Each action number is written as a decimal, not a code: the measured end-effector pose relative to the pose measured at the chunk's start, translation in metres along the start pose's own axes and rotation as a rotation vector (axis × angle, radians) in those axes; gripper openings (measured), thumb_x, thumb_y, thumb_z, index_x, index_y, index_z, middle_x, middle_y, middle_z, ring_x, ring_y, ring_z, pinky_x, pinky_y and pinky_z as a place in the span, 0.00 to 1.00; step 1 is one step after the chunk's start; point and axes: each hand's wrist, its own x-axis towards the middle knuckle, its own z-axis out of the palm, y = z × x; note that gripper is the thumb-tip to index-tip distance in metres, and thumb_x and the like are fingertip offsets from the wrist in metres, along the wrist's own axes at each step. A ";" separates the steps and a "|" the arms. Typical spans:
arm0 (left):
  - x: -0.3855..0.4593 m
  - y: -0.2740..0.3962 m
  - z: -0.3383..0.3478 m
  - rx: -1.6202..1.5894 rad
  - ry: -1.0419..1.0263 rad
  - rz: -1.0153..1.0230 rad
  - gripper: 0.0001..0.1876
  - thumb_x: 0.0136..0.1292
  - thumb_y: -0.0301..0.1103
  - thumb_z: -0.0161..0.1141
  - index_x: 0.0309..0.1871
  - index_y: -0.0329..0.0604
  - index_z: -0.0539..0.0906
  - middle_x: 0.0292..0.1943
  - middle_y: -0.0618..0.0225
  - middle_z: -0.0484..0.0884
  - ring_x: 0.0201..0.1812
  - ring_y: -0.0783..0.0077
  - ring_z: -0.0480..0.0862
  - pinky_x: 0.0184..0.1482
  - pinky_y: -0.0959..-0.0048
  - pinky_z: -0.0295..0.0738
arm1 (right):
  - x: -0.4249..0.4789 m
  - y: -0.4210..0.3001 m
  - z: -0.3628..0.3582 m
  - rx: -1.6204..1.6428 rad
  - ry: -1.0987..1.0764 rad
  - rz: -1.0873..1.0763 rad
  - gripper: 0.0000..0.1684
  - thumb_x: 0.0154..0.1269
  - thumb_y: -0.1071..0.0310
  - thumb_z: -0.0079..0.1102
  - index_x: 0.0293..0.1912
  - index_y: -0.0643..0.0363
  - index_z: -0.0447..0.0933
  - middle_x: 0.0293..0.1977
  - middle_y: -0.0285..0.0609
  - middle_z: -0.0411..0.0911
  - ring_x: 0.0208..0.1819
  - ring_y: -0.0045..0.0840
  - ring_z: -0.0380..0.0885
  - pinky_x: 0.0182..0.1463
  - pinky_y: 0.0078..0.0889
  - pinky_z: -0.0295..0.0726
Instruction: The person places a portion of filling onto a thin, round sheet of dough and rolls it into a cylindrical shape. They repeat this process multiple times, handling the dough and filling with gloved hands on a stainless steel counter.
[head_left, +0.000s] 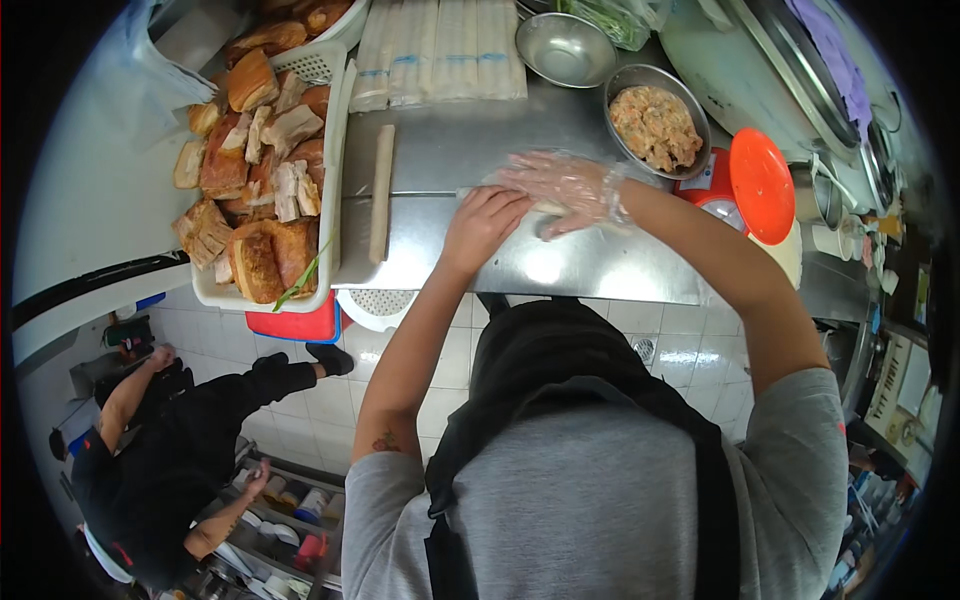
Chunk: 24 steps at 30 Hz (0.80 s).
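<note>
On the steel worktable (442, 165), my bare left hand (491, 221) lies with its fingers together over a pale, thin wrapper (551, 206). My right hand (559, 187), in a clear plastic glove, is spread palm down over the same wrapper, its thumb apart. Both hands hide most of it, so whether the left fingers grip it is unclear. To the left, a long pale roll (381, 195) rests by itself. Beyond my right hand stands a steel bowl (708, 154) of minced filling (656, 127) with orange bits.
A white plastic crate (330, 225) of roasted pork pieces (259, 169) borders the left. Plastic-wrapped rolls (442, 60) lie at the back beside a steel bowl (566, 49). A red scale (709, 187) and an orange lid (761, 184) stand right. A co-worker (165, 442) is behind, left.
</note>
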 end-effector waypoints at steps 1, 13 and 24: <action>-0.001 0.000 0.001 -0.003 0.003 -0.008 0.15 0.56 0.31 0.71 0.48 0.49 0.89 0.44 0.73 0.87 0.47 0.67 0.83 0.50 0.66 0.76 | -0.021 -0.004 -0.005 0.032 -0.010 0.027 0.59 0.61 0.36 0.65 0.78 0.60 0.52 0.78 0.51 0.52 0.80 0.47 0.46 0.82 0.51 0.47; -0.002 0.003 -0.004 0.026 -0.075 0.083 0.25 0.58 0.28 0.59 0.61 0.52 0.84 0.46 0.69 0.86 0.51 0.67 0.83 0.54 0.66 0.79 | -0.057 -0.011 0.003 -0.055 -0.043 0.207 0.60 0.62 0.32 0.60 0.79 0.57 0.48 0.79 0.50 0.48 0.81 0.49 0.42 0.82 0.53 0.42; 0.000 0.007 -0.004 0.056 -0.073 0.065 0.26 0.54 0.25 0.61 0.60 0.48 0.84 0.44 0.67 0.87 0.50 0.66 0.83 0.54 0.69 0.80 | -0.016 0.001 -0.002 -0.061 0.007 0.163 0.60 0.60 0.31 0.63 0.78 0.54 0.52 0.80 0.44 0.48 0.82 0.42 0.40 0.83 0.52 0.41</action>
